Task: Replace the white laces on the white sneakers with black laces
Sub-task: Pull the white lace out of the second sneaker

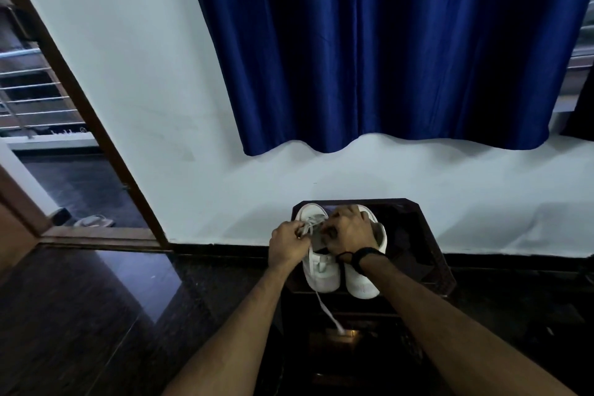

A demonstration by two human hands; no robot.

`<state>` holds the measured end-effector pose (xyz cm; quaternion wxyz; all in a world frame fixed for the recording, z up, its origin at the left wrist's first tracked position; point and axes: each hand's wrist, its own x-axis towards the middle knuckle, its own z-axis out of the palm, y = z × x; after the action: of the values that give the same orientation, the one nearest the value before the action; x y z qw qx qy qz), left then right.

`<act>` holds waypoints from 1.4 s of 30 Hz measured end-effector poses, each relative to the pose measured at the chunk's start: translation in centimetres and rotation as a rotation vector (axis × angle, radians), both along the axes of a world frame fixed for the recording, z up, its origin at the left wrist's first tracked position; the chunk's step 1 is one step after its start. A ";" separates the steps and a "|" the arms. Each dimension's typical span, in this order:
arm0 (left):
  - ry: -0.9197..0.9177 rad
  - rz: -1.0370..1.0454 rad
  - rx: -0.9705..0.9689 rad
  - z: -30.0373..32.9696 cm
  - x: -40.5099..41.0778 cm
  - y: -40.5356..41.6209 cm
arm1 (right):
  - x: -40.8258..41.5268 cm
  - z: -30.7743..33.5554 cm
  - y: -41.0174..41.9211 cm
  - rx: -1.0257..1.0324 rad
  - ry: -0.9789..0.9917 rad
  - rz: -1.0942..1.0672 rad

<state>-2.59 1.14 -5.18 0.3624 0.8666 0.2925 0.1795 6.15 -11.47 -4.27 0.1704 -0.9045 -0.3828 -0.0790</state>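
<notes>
Head view gives you first the broad blue curtain [385, 42], a smooth satin-like cloth falling in long folds with a wavy hem, hung against a pale matte wall [144, 74]. Below the wall lies a dark polished floor [96, 315], glossy enough to throw back a patch of light. At the left a brown wooden door frame [96, 138] slants across the view, with thin metal railing bars showing past it.

Against the wall stands your small dark desk [418, 235], its top glossy and cut off at the corners. On it sit the two white sneakers [363, 286] side by side and touching, rounded toes toward you, their uppers smooth. The left sneaker [321, 273] carries a flat woven white lace [328, 312], and one loose end trails off the desk's near edge and hangs down.

Your left hand [287, 243] has its fingers curled and pinches that lace at the upper eyelets. Your right hand [348, 228] is bent over the shoe's opening, fingers curled round the tongue area; exactly what it grips you cannot tell. A dark band [363, 255] circles your right wrist.
</notes>
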 end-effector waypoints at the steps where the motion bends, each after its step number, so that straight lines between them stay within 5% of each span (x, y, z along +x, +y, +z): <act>1: -0.009 0.018 0.005 -0.2 -0.1 0.1 | -0.1 0.0 0.2 -0.032 -0.032 0.009; 8: -0.259 0.065 -0.235 -2.1 -1.0 0.6 | 0.5 1.0 2.0 -0.035 -0.075 0.063; 17: -0.281 0.138 -0.052 -3.5 -1.0 -0.7 | 1.6 1.8 3.5 -0.171 -0.198 0.059; 19: -0.288 0.189 0.013 -3.7 -1.0 -0.9 | 1.6 2.1 3.0 0.030 -0.032 -0.076; 21: -0.285 0.219 0.023 -3.7 -1.0 -1.2 | 2.2 2.3 2.4 0.318 0.332 -0.253; 23: -0.269 0.197 0.046 -3.7 -0.9 -1.4 | 2.9 2.1 2.2 0.404 0.503 -0.288; 25: -0.256 0.191 0.046 -3.6 -0.7 -1.6 | 3.7 2.1 2.2 0.317 0.399 -0.168; 29: -0.230 0.188 0.046 -3.4 -0.6 -1.6 | 3.3 4.6 2.7 -0.243 0.040 0.175; 32: -0.223 0.164 0.062 -3.2 -0.8 -1.2 | 3.6 6.0 2.8 -0.353 -0.039 0.275; 34: -0.223 0.162 0.060 -3.1 -0.9 -1.3 | 4.0 5.5 2.3 -0.162 0.053 0.147; 37: -0.230 0.170 0.041 -3.0 -1.0 -1.4 | 4.9 4.4 0.8 0.417 0.388 -0.274; 40: -0.220 0.187 0.033 -3.2 -0.8 -1.5 | 5.2 2.8 -0.8 0.089 0.402 -0.433; 42: -0.227 0.186 0.034 -3.3 -0.7 -1.6 | 4.4 2.7 -0.8 -0.014 0.178 -0.357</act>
<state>-3.29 -0.44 -8.46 0.3602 0.8159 0.3255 0.3140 10.53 -12.25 -1.59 0.1806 -0.9626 -0.2003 -0.0247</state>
